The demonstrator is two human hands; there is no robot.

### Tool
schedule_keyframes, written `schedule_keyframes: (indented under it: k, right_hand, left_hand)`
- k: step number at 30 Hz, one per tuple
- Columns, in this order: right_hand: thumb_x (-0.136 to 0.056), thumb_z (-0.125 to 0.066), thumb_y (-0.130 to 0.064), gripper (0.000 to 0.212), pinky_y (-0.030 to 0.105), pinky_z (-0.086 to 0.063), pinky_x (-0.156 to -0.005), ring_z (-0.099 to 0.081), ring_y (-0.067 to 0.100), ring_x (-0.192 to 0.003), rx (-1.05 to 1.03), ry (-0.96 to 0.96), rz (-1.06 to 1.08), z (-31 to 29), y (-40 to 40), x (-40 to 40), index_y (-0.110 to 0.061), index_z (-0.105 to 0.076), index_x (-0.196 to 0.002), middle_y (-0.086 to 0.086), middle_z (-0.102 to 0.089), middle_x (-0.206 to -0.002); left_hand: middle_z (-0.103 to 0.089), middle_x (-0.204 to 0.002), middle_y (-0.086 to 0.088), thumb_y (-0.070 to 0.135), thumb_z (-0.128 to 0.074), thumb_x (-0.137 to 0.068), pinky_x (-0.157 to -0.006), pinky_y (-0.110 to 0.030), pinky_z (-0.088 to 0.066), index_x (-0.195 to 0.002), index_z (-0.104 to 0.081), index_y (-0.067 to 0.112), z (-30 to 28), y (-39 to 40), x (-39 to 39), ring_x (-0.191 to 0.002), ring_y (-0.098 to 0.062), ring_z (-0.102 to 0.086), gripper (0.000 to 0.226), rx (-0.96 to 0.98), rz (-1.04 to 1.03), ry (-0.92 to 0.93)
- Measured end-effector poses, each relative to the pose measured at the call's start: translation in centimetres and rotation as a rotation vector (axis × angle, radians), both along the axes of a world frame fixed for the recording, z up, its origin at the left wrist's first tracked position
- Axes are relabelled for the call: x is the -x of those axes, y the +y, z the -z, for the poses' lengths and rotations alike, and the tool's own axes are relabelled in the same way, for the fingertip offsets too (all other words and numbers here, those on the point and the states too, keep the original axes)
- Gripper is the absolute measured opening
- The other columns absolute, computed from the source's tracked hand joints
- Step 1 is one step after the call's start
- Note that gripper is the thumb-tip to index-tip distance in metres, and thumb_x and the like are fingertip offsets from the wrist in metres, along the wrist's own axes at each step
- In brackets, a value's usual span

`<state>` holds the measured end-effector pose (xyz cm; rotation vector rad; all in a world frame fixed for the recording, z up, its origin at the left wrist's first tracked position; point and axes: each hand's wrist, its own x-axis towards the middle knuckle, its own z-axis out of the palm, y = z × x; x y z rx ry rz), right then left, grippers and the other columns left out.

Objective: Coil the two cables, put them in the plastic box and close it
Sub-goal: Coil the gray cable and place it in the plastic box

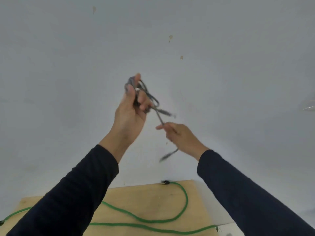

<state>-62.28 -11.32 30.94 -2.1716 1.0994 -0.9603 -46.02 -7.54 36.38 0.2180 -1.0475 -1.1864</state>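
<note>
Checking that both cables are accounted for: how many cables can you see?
2. A grey cable is held up between the left hand and right hand; a green cable lies loose on the wooden table.

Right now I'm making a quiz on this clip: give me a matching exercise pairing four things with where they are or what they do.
1. left hand
2. right hand
3. green cable
4. grey cable

a. lies loose on the wooden board
b. grips the gathered loops
c. pinches a single strand
d. held up in the air

Pairs: 1-b, 2-c, 3-a, 4-d
</note>
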Motion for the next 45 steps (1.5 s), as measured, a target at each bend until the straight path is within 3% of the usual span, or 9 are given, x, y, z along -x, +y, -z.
schedule_keyframes:
  k: [5, 8, 12, 17, 21, 26, 34, 40, 45]
  right_hand:
    - [-0.097, -0.041, -0.025, 0.024, 0.015, -0.035, -0.054, -0.047, 0.012, -0.056, 0.015, 0.202, -0.151, 1.0, 3.5, -1.7, -0.015, -0.061, -0.106, -0.006, -0.054, -0.067]
    - [-0.092, -0.053, -0.023, 0.018, 0.018, -0.035, -0.054, -0.044, 0.006, -0.050, 0.175, 0.221, -0.188, -1.8, 4.1, -1.7, -0.011, -0.065, -0.088, -0.004, -0.058, -0.063]
    - [-0.081, -0.068, -0.022, 0.005, 0.022, -0.044, -0.061, -0.056, 0.014, -0.061, 0.162, 0.061, -0.082, -5.1, 3.2, 0.3, -0.017, -0.067, -0.079, 0.001, -0.064, -0.072]
    - [-0.089, -0.057, -0.021, 0.023, 0.016, -0.044, -0.053, -0.054, 0.003, -0.057, 0.007, -0.082, -0.160, -4.3, 3.0, 0.7, -0.037, -0.064, -0.104, -0.013, -0.064, -0.089]
    - [-0.096, -0.045, -0.023, 0.025, 0.024, -0.038, -0.043, -0.044, 0.013, -0.049, -0.045, -0.138, -0.199, -3.5, 3.6, 0.2, -0.022, -0.068, -0.105, -0.007, -0.061, -0.065]
    - [-0.097, -0.042, -0.024, 0.028, 0.020, -0.034, -0.041, -0.038, 0.010, -0.042, -0.129, -0.300, -0.096, -2.8, 4.2, -1.2, -0.016, -0.068, -0.102, 0.000, -0.056, -0.062]
    - [-0.092, -0.051, -0.019, 0.019, 0.007, -0.033, -0.065, -0.048, 0.010, -0.074, 0.194, 0.232, 0.014, -3.2, 3.6, -0.7, -0.014, -0.070, -0.092, -0.004, -0.048, -0.087]
    - [-0.087, -0.057, -0.012, 0.013, 0.014, -0.043, -0.068, -0.057, 0.017, -0.067, 0.421, -0.041, 0.139, -2.5, 3.2, -2.3, -0.009, -0.069, -0.083, 0.002, -0.057, -0.081]
    - [-0.089, -0.055, -0.011, 0.014, 0.017, -0.051, -0.059, -0.063, 0.014, -0.056, 0.156, -0.364, 0.183, -1.4, 4.3, -4.1, -0.009, -0.066, -0.081, 0.007, -0.064, -0.075]
  left_hand:
    - [-0.054, -0.071, 0.005, 0.025, -0.027, -0.102, -0.068, -0.015, -0.045, -0.141, -0.027, 0.025, 1.6, -1.5, -2.2, -0.063, -0.006, -0.050, 0.039, 0.004, -0.613, -0.642]
    - [-0.058, -0.074, 0.007, 0.026, -0.031, -0.101, -0.067, -0.008, -0.042, -0.135, -0.035, 0.032, 4.9, -0.5, -1.9, -0.067, 0.001, -0.056, 0.034, 0.045, -0.508, -0.933]
    - [-0.045, -0.053, 0.005, 0.036, -0.030, -0.099, -0.051, -0.020, -0.034, -0.102, -0.059, 0.028, 6.6, 1.8, -1.2, -0.047, -0.011, -0.038, 0.030, 0.015, -0.167, -0.889]
    - [-0.022, -0.048, 0.008, 0.037, -0.026, -0.097, -0.047, -0.025, -0.019, -0.098, -0.059, 0.001, 5.5, 2.7, -0.9, -0.045, -0.014, -0.017, 0.049, -0.003, 0.010, -0.773]
    - [-0.031, -0.050, 0.008, 0.040, -0.037, -0.095, -0.052, -0.028, -0.026, -0.086, -0.061, 0.017, 4.9, 3.1, -1.7, -0.047, -0.014, -0.025, 0.035, -0.041, -0.119, -0.722]
    - [-0.051, -0.055, 0.017, 0.035, -0.045, -0.093, -0.056, -0.025, -0.043, -0.107, -0.055, 0.030, 5.4, 3.1, -1.8, -0.050, -0.005, -0.044, 0.018, -0.006, -0.538, -0.740]
    - [-0.051, -0.052, 0.017, 0.021, -0.046, -0.097, -0.048, -0.018, -0.035, -0.093, -0.069, 0.021, 6.0, 3.6, -3.5, -0.044, -0.006, -0.038, 0.023, -0.090, -0.623, -0.731]
    - [-0.036, -0.049, 0.014, 0.018, -0.043, -0.098, -0.045, -0.019, -0.029, -0.093, -0.069, 0.013, 6.5, 4.2, -2.8, -0.047, -0.008, -0.029, 0.027, -0.157, -0.480, -0.527]
    - [-0.042, -0.049, 0.015, 0.019, -0.045, -0.097, -0.047, -0.019, -0.033, -0.096, -0.069, 0.015, 6.8, 4.3, -2.8, -0.047, -0.007, -0.034, 0.025, -0.138, -0.552, -0.526]
